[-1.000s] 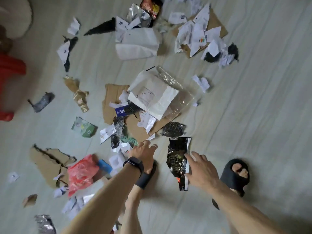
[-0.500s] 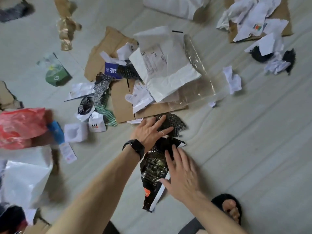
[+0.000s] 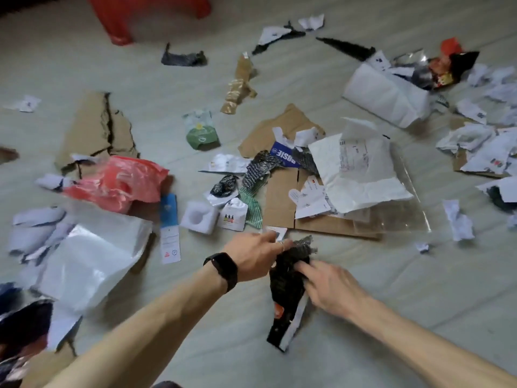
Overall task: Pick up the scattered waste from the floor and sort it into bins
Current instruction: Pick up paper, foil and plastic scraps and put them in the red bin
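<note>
Pale floor (image 3: 405, 303) littered with waste. Pinching a dark netted scrap (image 3: 303, 247) with the curled fingers of the left hand (image 3: 254, 257), black wristband (image 3: 223, 268) at the wrist, right at the upper end of a black foil wrapper (image 3: 282, 309). Gripping that wrapper's upper half from the right with the right hand (image 3: 333, 289), fingers bent round the foil; too blurred to place the thumb.

Wrapper stretched toward the camera between the two forearms, white edge and orange mark at its near end; lifted or lying flat, impossible to tell.

Just beyond the hands, a sheet of torn cardboard (image 3: 279, 203) carrying a white mailer bag (image 3: 361, 175), paper scraps and clear plastic film (image 3: 411, 211). To the left, a red plastic bag (image 3: 120, 183), a blue-and-white tag (image 3: 169, 228) and a large white plastic bag (image 3: 92, 259). Further off, a green pouch (image 3: 202, 134), a gold wrapper (image 3: 239, 88) and a red stool (image 3: 145, 12) at the top edge.
</note>
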A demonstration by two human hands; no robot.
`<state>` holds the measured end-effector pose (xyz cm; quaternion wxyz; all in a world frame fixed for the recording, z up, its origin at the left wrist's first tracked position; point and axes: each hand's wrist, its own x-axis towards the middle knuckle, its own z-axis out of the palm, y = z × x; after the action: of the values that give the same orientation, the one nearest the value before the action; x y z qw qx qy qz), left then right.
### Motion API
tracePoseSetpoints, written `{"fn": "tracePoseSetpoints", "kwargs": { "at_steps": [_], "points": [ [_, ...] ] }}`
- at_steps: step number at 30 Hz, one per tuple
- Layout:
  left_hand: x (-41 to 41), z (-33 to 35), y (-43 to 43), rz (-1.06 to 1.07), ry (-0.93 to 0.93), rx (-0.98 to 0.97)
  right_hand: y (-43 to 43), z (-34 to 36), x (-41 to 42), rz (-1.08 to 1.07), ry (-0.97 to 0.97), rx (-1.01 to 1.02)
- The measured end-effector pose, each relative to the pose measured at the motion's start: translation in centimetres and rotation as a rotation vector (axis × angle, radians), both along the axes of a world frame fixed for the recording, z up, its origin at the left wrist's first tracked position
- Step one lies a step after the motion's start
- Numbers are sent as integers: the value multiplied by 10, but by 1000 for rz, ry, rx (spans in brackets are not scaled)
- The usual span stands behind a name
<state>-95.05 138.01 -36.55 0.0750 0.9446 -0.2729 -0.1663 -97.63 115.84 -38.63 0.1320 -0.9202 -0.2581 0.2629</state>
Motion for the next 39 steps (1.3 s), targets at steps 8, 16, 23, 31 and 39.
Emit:
{"fn": "tracePoseSetpoints", "kwargs": {
  "at_steps": [8,16,23,31,39],
  "points": [
    [-89,134,182,481,-294,101,146,130,21,156,-168,356],
    [-311,256,320,1028,-655,129,323,258,-99,358,-302,830],
    [-497,252,367,1409,-309,320,414,277,-255,652,-305,833],
    [-594,190,359,1450,274,373,441,202,-354,1198,-605,312],
    [-588,183,359,1502,26,326,427,195,-358,1210,-381,411]
  ]
}}
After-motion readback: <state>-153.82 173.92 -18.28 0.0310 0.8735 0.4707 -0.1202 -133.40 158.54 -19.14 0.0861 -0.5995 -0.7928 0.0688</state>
